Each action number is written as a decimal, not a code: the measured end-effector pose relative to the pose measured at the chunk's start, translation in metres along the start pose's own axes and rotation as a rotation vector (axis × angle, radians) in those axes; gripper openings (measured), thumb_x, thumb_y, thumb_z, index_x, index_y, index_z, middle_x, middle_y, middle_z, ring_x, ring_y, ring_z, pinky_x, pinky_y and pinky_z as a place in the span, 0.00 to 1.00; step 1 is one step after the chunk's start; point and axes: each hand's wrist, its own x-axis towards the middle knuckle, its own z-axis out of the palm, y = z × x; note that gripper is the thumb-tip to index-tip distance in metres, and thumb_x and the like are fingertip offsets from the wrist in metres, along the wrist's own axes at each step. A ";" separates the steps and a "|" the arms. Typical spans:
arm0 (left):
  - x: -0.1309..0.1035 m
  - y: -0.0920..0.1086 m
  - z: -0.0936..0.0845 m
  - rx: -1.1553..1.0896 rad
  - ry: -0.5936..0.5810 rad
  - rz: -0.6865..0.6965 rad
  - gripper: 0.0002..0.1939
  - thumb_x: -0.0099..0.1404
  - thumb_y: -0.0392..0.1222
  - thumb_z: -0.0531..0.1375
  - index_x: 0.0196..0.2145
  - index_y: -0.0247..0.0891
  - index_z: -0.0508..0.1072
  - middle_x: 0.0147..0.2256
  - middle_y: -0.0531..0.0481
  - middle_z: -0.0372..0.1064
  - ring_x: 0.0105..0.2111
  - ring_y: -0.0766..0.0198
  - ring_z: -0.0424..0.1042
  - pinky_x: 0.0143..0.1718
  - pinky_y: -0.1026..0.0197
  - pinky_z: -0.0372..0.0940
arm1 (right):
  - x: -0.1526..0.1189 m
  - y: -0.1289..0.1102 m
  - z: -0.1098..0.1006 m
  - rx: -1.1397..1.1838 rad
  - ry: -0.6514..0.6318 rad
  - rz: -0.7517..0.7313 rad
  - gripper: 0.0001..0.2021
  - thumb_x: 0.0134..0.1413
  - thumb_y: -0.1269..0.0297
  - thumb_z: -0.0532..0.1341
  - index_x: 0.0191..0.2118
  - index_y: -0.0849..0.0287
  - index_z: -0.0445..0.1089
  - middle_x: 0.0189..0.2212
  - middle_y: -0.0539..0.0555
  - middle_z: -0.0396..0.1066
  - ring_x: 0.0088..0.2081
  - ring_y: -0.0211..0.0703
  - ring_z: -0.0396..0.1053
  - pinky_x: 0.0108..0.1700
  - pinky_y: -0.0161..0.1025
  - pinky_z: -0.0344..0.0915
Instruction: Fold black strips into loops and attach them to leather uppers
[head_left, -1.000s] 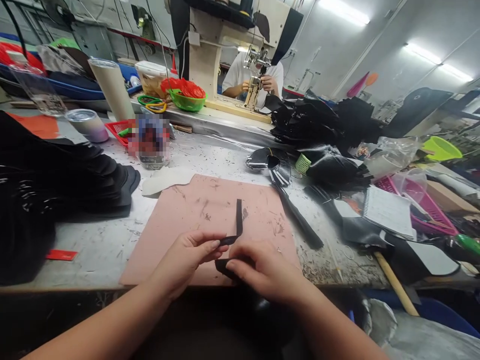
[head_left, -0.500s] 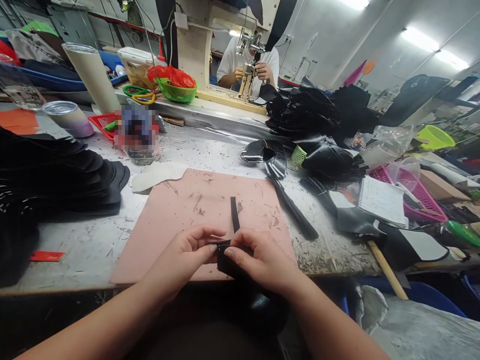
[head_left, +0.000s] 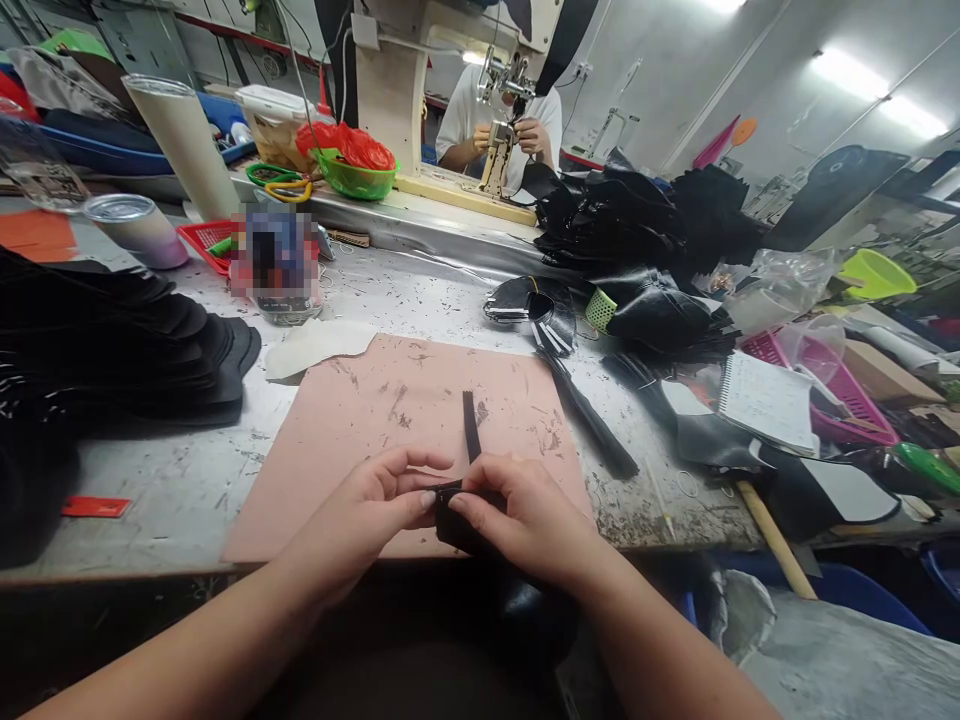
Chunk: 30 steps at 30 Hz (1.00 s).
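Note:
Over the near edge of a pink board (head_left: 360, 400), a shiny black leather-like piece (head_left: 454, 526) is held between my two hands, and its lower part hangs below the table edge. My left hand (head_left: 382, 500) pinches the piece's upper left edge between thumb and forefinger, where a thin dark strip seems to run along it. With the thumb on its front, my right hand (head_left: 517, 510) grips the same piece from the right. A narrow black strip (head_left: 470, 422) lies on the board just beyond my right fingers; whether it joins the piece is hidden.
Stacked black cut pieces (head_left: 172, 360) fill the left side. Black strips (head_left: 592, 420) lie right of the board, near a notebook (head_left: 766, 405) and a pink basket (head_left: 862, 400). Cups (head_left: 139, 232) stand at back left. Across the table a person's hands (head_left: 529, 138) work at a sewing machine (head_left: 390, 110).
The view has shifted very slightly. Both hands keep the same hold on the black piece, with barely any visible movement of the fingers.

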 end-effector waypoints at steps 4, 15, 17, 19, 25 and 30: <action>-0.001 0.002 0.000 0.020 0.013 0.003 0.19 0.45 0.38 0.65 0.37 0.36 0.70 0.33 0.48 0.74 0.34 0.62 0.72 0.36 0.62 0.64 | 0.001 -0.001 0.000 -0.015 -0.002 0.012 0.05 0.52 0.66 0.58 0.26 0.58 0.64 0.22 0.47 0.67 0.27 0.37 0.62 0.30 0.33 0.55; 0.000 -0.007 0.002 0.116 0.071 0.102 0.15 0.47 0.40 0.64 0.35 0.35 0.69 0.26 0.50 0.75 0.27 0.64 0.71 0.32 0.63 0.65 | -0.001 0.000 -0.001 -0.063 0.007 -0.022 0.05 0.50 0.64 0.59 0.27 0.58 0.64 0.22 0.48 0.66 0.27 0.38 0.61 0.32 0.35 0.56; -0.001 -0.009 0.002 0.164 0.093 0.130 0.14 0.48 0.40 0.63 0.35 0.35 0.70 0.26 0.50 0.75 0.27 0.63 0.72 0.33 0.63 0.66 | -0.002 0.001 -0.003 -0.079 0.012 -0.027 0.04 0.48 0.65 0.59 0.27 0.58 0.64 0.22 0.48 0.65 0.28 0.39 0.61 0.33 0.36 0.56; -0.001 -0.010 0.001 0.186 0.098 0.142 0.14 0.49 0.40 0.63 0.35 0.35 0.70 0.27 0.49 0.75 0.29 0.62 0.72 0.33 0.62 0.66 | -0.003 0.002 -0.004 -0.072 0.007 -0.025 0.03 0.49 0.67 0.58 0.27 0.58 0.65 0.23 0.48 0.66 0.30 0.40 0.61 0.34 0.36 0.56; 0.000 -0.008 0.003 0.181 0.106 0.159 0.12 0.47 0.40 0.64 0.32 0.36 0.72 0.29 0.49 0.75 0.32 0.59 0.73 0.36 0.61 0.67 | 0.000 0.000 -0.007 -0.078 0.013 0.000 0.05 0.50 0.69 0.56 0.25 0.58 0.64 0.21 0.47 0.65 0.30 0.40 0.60 0.37 0.38 0.55; 0.001 0.002 0.001 0.263 0.042 0.165 0.16 0.41 0.36 0.65 0.32 0.37 0.73 0.33 0.49 0.74 0.36 0.58 0.72 0.38 0.62 0.67 | 0.000 -0.003 -0.007 -0.127 0.017 -0.050 0.05 0.49 0.70 0.57 0.25 0.58 0.64 0.19 0.45 0.63 0.27 0.37 0.59 0.39 0.38 0.54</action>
